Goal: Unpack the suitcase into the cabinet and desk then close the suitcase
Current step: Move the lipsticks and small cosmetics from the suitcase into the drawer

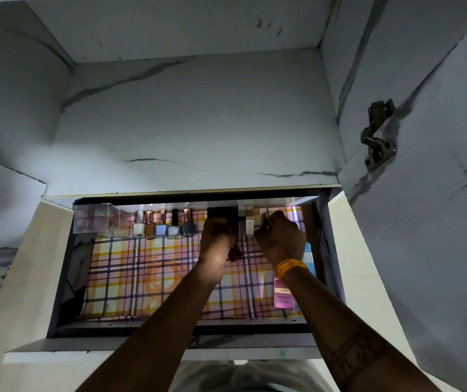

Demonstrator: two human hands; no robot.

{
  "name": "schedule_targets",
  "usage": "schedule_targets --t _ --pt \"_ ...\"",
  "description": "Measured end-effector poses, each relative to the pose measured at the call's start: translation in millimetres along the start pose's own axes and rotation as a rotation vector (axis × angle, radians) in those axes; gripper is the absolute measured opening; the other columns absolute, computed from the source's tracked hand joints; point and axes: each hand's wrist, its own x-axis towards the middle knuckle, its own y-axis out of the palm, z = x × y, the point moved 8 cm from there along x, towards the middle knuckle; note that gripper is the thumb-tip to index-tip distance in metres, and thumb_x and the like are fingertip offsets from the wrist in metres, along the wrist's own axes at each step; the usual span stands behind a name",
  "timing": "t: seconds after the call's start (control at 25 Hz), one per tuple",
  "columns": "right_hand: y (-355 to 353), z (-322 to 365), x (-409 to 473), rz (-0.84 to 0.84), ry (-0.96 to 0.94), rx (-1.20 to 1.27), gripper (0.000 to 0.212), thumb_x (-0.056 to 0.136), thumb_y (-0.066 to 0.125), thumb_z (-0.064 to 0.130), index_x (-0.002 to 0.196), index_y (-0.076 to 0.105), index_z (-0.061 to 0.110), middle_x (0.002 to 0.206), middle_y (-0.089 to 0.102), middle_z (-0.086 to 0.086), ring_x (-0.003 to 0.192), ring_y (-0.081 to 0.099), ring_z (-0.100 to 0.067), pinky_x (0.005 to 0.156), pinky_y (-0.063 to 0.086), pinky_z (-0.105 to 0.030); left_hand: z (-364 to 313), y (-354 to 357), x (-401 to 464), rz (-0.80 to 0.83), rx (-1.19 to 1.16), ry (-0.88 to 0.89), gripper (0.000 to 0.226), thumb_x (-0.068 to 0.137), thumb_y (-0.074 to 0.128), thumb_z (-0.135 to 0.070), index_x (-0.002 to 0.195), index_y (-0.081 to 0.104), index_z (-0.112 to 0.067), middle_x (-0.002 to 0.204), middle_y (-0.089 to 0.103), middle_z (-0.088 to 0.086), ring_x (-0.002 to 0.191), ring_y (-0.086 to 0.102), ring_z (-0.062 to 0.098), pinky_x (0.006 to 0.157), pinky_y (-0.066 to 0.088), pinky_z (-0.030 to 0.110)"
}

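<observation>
Left hand [217,236] hides its item (something red) in drawer [65,273].

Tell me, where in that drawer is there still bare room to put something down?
The plaid liner lies bare in front of the nail polish bottles, from the drawer's left wall to the left forearm. The back row is crowded: clear box, bottles, both hands. A pink bottle lies along the right side.

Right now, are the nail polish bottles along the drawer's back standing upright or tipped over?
Upright. All five nail polish bottles stand in a row on the checked liner, caps pointing up, beside the clear organiser.
</observation>
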Motion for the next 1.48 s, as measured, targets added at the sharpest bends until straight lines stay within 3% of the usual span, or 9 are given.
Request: schedule_targets --t 0.08,0.24,0.44,0.72,0.84,1.0,1.24,1.32,1.48 --pt "-2.9 -6.5 10.1 -0.014 0.026 -0.001 0.018 0.089 0.071 0.028 0.095 0.07 0.012 0.091 0.075 -0.009 0.09 0.072 -0.032 0.071 0.05 -0.03 -1.1 2.3 -1.7 0.061 -0.07 0.044 0.044 0.077 0.071 0.004 0.12 0.059 0.0 0.1 0.066 0.028 0.082 0.067 0.04 0.061 0.057 0.037" --pt "12.4 -8.4 26.4 0.114 0.033 0.049 0.015 0.091 0.07 0.018 0.102 0.076 0.01 0.107 0.076 -0.012 0.104 0.07 -0.031 0.081 0.044 -0.024 8.7 -4.1 0.0 -0.01 -0.216 -0.038 0.033 0.088 0.069 0.012 0.114 0.066 -0.008 0.105 0.071 0.016 0.1 0.07 0.036 0.082 0.058 0.044" --pt "11.0 -3.6 24.5 0.116 -0.006 0.056 0.019 0.093 0.066 0.017 0.109 0.074 0.011 0.108 0.076 -0.012 0.103 0.07 -0.03 0.081 0.046 -0.026 7.4 8.0 -1.1 0.061 -0.122 -0.114 0.019 0.1 0.06 -0.005 0.116 0.069 -0.011 0.09 0.069 0.012 0.082 0.067 0.028 0.068 0.056 0.036" --pt "-9.4 34.5 -33.2 0.168 -0.17 0.243 0.016 0.086 0.074 0.044 0.084 0.068 0.029 0.077 0.07 0.012 0.074 0.064 -0.003 0.063 0.047 -0.019 -8.1 34.9 -1.9 0.207 -0.43 -0.291 0.059 0.101 0.053 -0.054 0.138 0.063 -0.008 0.111 0.07 0.012 0.101 0.067 0.027 0.094 0.053 0.045" --pt "-15.2 27.0 -40.7 0.133 -0.181 0.244 0.013 0.083 0.078 0.034 0.095 0.072 0.032 0.085 0.074 0.01 0.079 0.069 -0.009 0.066 0.05 -0.023 -5.4 47.7 0.0 0.249 -0.455 -0.298 0.069 0.097 0.055 -0.063 0.14 0.064 -0.009 0.134 0.064 0.021 0.124 0.06 0.035 0.117 0.04 0.051" --pt "-13.3 5.3 -26.9 0.154 -0.047 0.368 0.021 0.077 0.086 0.029 0.091 0.072 0.021 0.081 0.072 0.007 0.077 0.068 -0.012 0.072 0.058 -0.037 -4.3 53.4 -4.6 0.287 -0.467 -0.28 0.067 0.101 0.049 -0.062 0.141 0.062 -0.01 0.133 0.061 0.017 0.123 0.056 0.032 0.11 0.045 0.045" --pt "-24.4 -22.8 7.5 0.027 0.088 0.034 0.023 0.084 0.078 0.037 0.084 0.064 0.018 0.08 0.068 -0.004 0.084 0.07 -0.033 0.064 0.044 -0.03 -15.1 16.2 -10.1 0.141 0.292 0.148 0.02 0.1 0.058 0.003 0.116 0.067 0.011 0.095 0.068 0.006 0.082 0.068 0.001 0.074 0.048 0.007" --pt "-16.5 -14.5 16.6 0.033 0.038 -0.057 0.022 0.088 0.073 0.037 0.086 0.065 0.017 0.088 0.072 -0.009 0.089 0.07 -0.036 0.066 0.044 -0.03 -11.1 -0.7 -13.3 0.123 0.683 0.201 0.011 0.096 0.066 -0.002 0.104 0.074 -0.003 0.091 0.068 -0.006 0.084 0.063 0.001 0.073 0.043 0.002" --pt "2.0 -6.0 20.1 0.044 0.003 -0.01 0.02 0.091 0.067 0.035 0.087 0.07 0.016 0.093 0.075 -0.01 0.093 0.07 -0.036 0.073 0.048 -0.033 1.8 -24.0 -13.6 0.145 1.134 0.374 0.011 0.092 0.073 -0.022 0.097 0.075 -0.013 0.097 0.072 0.001 0.088 0.068 0.016 0.079 0.056 0.03"
